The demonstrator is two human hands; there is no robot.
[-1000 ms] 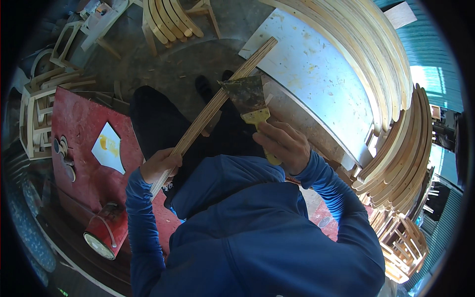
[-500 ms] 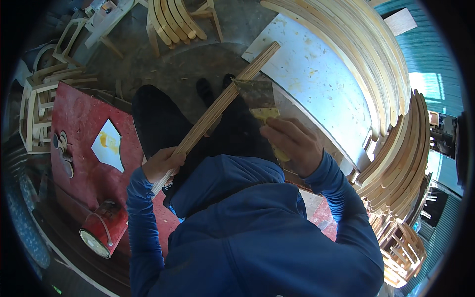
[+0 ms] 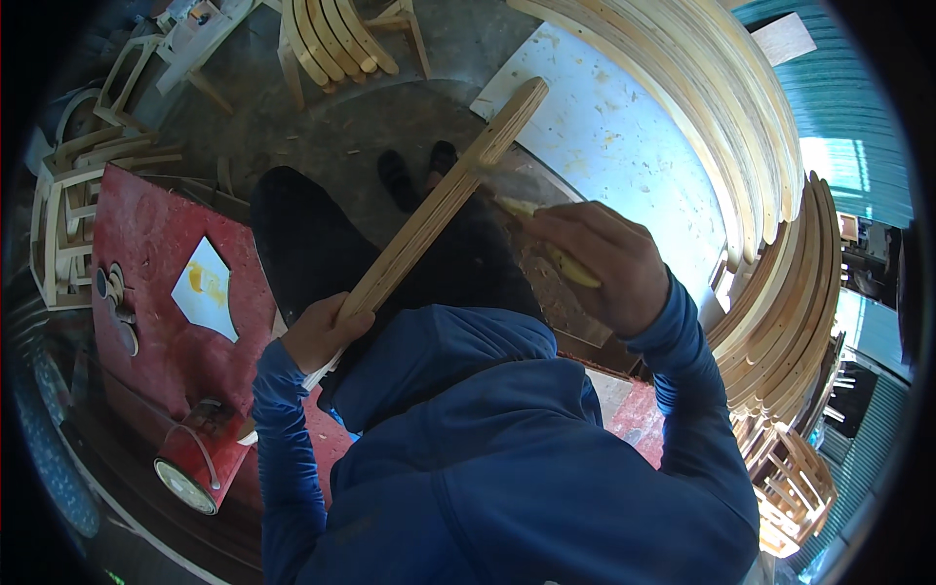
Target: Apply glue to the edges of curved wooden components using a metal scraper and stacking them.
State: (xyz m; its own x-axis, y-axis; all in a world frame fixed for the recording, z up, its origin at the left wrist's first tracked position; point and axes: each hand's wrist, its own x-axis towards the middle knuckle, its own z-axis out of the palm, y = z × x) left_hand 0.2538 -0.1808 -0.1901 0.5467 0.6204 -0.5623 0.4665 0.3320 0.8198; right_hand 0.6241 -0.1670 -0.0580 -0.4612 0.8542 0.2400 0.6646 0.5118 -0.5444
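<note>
The left hand (image 3: pixel 331 327) had its fingers clamped around the near part of a wooden strip (image 3: pixel 419 234), which slanted up and away to the right above the dark trousers (image 3: pixel 310 219). The right hand (image 3: pixel 624 268) had its fingers closed on the yellow handle of a scraper (image 3: pixel 577 269), just right of the strip. Half a second earlier the blade had shown its broad side by the strip; now it was turned nearly edge-on and blurred — whether it touched the wood could not be told. The right hand had shifted a little rightward, and the strip had rolled, showing more of a wide face with dark spots at its far end.

To the left stood a red can (image 3: pixel 210 447), tilted in view, near a red board (image 3: pixel 146 219) bearing a yellow-smeared white card (image 3: pixel 203 292). Farther off — beyond the strip's far end — lay a pale panel (image 3: pixel 634 127), with curved wooden pieces (image 3: pixel 746 107) along its far side.
</note>
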